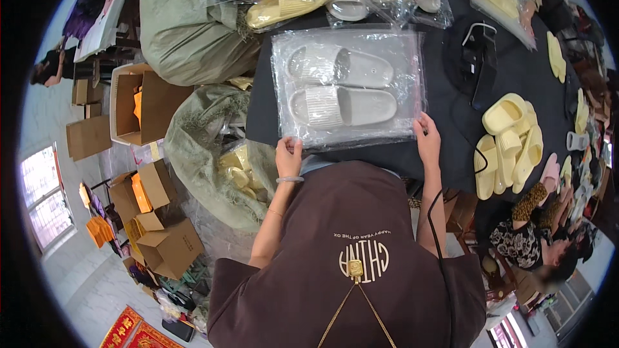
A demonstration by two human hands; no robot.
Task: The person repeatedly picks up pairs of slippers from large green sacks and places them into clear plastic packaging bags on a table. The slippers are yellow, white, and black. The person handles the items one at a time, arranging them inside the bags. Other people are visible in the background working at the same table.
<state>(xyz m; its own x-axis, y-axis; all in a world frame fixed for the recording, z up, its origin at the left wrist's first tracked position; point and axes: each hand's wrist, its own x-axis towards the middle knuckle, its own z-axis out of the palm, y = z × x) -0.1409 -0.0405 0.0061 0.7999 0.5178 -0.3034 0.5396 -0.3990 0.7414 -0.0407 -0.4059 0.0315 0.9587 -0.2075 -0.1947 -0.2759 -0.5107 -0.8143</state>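
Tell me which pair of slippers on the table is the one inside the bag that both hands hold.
It is the white pair, lying flat in the clear bag pinched at its near edge by the left hand and right hand. The loose yellow slippers lie apart, unbagged.

Pale tiled floor (97, 296), a bright window (42, 196) at left, open cardboard boxes (145, 100) about

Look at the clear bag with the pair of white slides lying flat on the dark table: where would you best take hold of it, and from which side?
Probably the near edge of the clear bag, from the person's side. It lies flat, and there the film extends past the white slides, giving loose plastic to pinch. The left hand and right hand already sit at those near corners.
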